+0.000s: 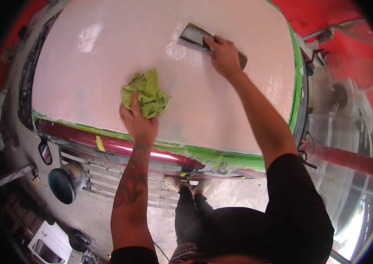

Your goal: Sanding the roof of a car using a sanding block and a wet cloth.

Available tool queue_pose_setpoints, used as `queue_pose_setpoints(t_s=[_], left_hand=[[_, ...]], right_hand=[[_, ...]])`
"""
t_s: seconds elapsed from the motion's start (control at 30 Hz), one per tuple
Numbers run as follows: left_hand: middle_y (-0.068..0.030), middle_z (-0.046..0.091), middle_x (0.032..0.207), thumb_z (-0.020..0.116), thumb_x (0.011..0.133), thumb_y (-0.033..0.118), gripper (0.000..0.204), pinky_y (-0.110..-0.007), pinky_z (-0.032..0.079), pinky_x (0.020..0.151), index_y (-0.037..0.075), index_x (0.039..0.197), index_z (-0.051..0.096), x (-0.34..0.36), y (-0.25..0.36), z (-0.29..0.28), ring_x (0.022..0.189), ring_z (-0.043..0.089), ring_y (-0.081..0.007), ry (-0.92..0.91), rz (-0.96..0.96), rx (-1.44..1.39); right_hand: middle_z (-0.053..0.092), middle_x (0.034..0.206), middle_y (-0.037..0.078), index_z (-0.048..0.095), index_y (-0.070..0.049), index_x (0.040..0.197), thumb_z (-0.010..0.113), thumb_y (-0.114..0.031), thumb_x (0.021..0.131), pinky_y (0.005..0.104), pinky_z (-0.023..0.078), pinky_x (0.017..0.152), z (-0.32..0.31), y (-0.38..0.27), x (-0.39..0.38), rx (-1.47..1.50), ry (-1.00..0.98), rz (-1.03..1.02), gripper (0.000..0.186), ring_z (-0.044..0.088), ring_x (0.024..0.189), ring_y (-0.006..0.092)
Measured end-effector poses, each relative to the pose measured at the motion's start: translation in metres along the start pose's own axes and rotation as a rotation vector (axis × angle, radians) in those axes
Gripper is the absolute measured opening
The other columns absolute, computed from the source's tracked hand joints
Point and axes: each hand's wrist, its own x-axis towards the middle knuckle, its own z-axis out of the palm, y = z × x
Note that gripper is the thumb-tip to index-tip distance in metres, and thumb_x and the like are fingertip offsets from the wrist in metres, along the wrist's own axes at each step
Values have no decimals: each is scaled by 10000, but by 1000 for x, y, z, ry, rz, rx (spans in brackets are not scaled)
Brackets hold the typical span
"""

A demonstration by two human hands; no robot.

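Note:
A broad, pale pinkish-white panel [94, 83] of a car spreads out below me, its surface glossy with wet patches. My right hand [227, 57] is closed around a long, dark sanding block [196, 38] lying flat on the far part of the panel. Whitish wet smears show beside the block's left end. Nearer and to the left, my left hand [140, 123] grips a crumpled green cloth [146, 90] resting on the panel; some of its fingers are hidden in the folds.
Green masking tape [234, 157] borders the panel, with dark red bodywork [76, 134] along the near side. On the floor at left stand a bucket [67, 182] and a slatted pallet [111, 176]. A white part [51, 244] lies at lower left. Translucent sheeting [331, 176] hangs at right.

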Motion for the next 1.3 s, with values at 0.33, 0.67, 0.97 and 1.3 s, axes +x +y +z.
queue_pose_setpoints(t_s=[0.33,0.67,0.97,1.3], left_hand=[[-284,365,1344,752,730,177,857,-593,259,1110,162,1479,336,0,-4,-9,1288,328,-491,9,26,6],[-264,375,1344,746,729,161,828,-567,293,1094,154,1466,367,0,-14,-19,1272,353,-467,22,-11,29],[-257,384,1325,739,734,140,801,-560,300,1088,167,1456,394,7,3,-4,1278,359,-471,9,-48,-35],[-289,399,1303,694,753,186,788,-589,309,1063,154,1469,367,0,-14,-19,1242,376,-501,-6,-61,39]], right_hand=[[517,1401,130,525,-221,1401,622,-166,847,532,435,977,-1,-46,-123,-88,-70,-247,565,542,1139,344],[485,1422,140,509,-156,1413,629,-155,846,495,407,1001,12,-92,-150,-83,-21,-24,579,514,1150,341],[523,1355,134,475,-141,1374,601,-255,903,541,485,885,-3,26,-11,-183,64,106,500,557,1081,392],[444,1452,139,495,-174,1428,623,-243,879,546,403,994,-15,-46,-205,38,-129,-28,568,492,1182,367]])
